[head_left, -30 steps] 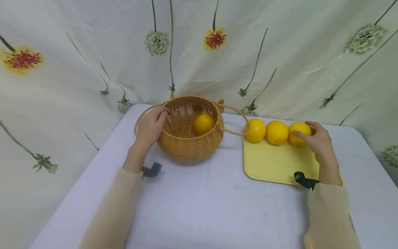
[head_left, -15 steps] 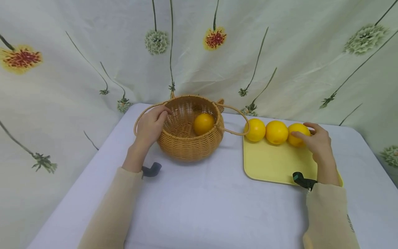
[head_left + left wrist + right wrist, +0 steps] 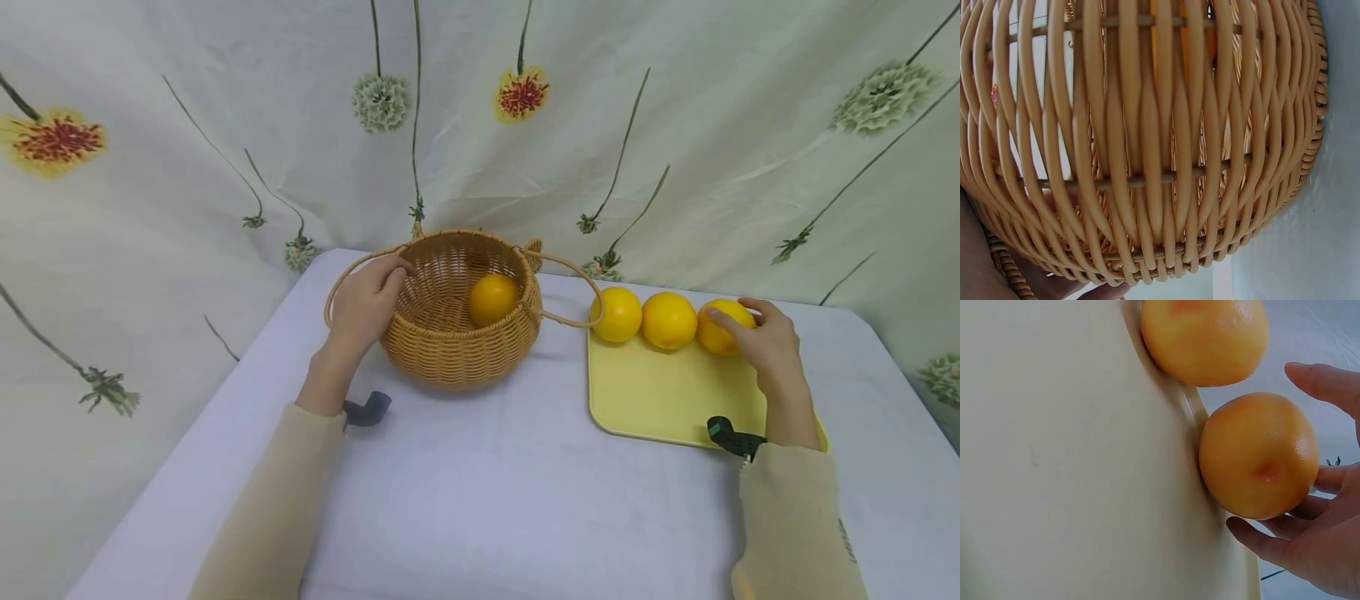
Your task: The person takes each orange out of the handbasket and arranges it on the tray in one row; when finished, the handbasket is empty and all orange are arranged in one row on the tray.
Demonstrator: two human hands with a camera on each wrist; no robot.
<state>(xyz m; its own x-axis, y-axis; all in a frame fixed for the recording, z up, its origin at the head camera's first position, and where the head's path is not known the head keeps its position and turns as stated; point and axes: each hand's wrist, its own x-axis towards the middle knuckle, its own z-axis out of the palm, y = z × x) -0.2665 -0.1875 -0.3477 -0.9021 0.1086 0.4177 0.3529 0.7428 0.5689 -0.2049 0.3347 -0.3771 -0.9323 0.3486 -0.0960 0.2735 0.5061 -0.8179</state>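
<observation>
A brown wicker basket (image 3: 457, 362) stands at centre left on the table, holding one orange (image 3: 493, 300) against its right inner wall. My left hand (image 3: 363, 304) grips the basket's left rim; the left wrist view shows mostly its woven wall (image 3: 1154, 150), and the fingertips (image 3: 1107, 292) are partly cut off below. Three more oranges line the far edge of a yellow tray (image 3: 660, 396). About the rightmost orange (image 3: 1260, 456) my right hand (image 3: 772, 337) is spread. One digit stands apart from the fruit, while the other fingers (image 3: 1266, 544) lie close under and behind it; whether they touch is unclear.
On the tray, the middle orange (image 3: 669, 320) and left orange (image 3: 617, 315) sit side by side. The basket's right loop handle (image 3: 577, 268) reaches to the left orange. A flowered cloth (image 3: 465, 167) hangs behind the white table (image 3: 525, 500).
The right hand has shifted slightly at the rightmost orange, its thumb a little higher. The left hand and the basket have stayed in place.
</observation>
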